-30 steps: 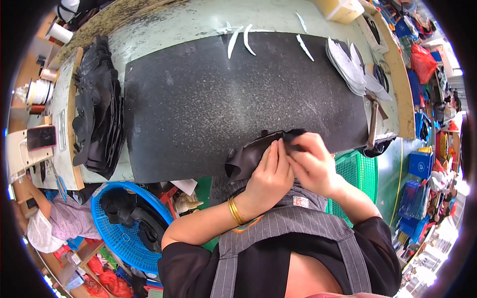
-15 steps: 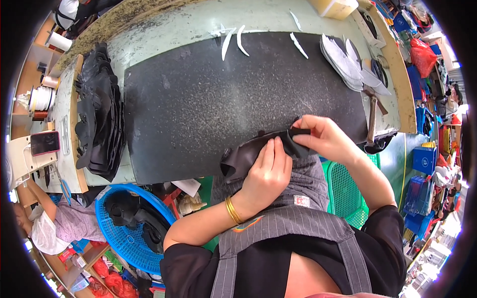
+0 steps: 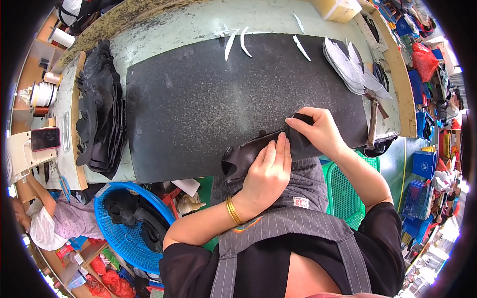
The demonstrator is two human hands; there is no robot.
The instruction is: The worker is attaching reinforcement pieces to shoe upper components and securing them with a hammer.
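Observation:
A black leather piece (image 3: 247, 157), curved and folded along its upper side, lies over the near edge of the black work mat (image 3: 198, 99). My left hand (image 3: 268, 171) rests on it with fingers stretched out side by side and pressed flat; its thumb is hidden. At the piece's right end, my right hand (image 3: 318, 130) pinches a raised flap between thumb and fingers. A gold bracelet circles my left wrist. What lies beneath the leather is hidden.
Stacked black leather pieces (image 3: 102, 114) stand at the left. White curved shapes (image 3: 344, 67) and a hammer (image 3: 372, 119) lie at the right. A blue basket (image 3: 107, 233) holds black pieces at lower left; a green plastic chair (image 3: 345, 191) stands at right. Another person (image 3: 69, 218) is at far left.
My right hand has shifted slightly up and lifts the flap higher, its fingers now curled over it. My left hand stays nearly in place on the leather.

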